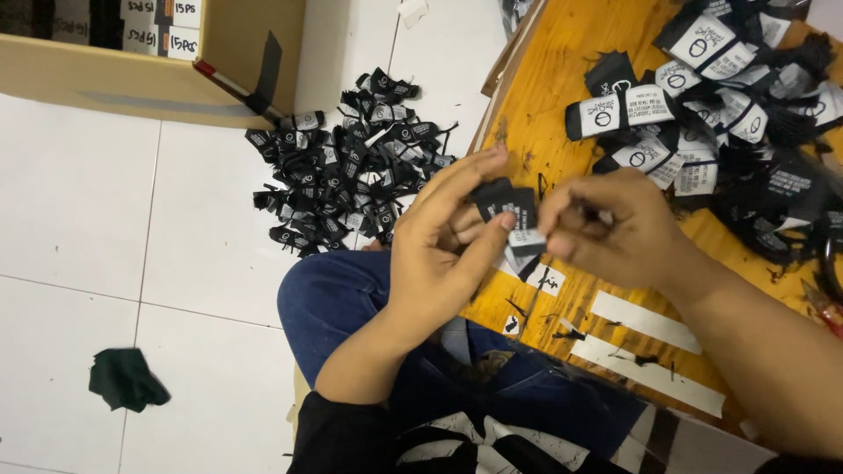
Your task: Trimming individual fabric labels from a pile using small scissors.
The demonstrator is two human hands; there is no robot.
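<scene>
Below, white tiled floor (79,202); wooden board (571,79) under hands (527,233).

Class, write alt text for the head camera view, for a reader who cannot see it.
Two bare hands, left hand and right hand, hold a small black woven fabric label between them over an orange wooden board. A heap of black-and-white labels lies on the board, and another pile of black labels on the white tiled floor.

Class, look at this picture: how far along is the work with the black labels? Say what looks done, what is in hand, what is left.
Seemingly done: a pile of folded labels on the white floor. In hand: the left hand and right hand hold a black label between them. Apparently left: the heap of labels on the wooden board.
</scene>
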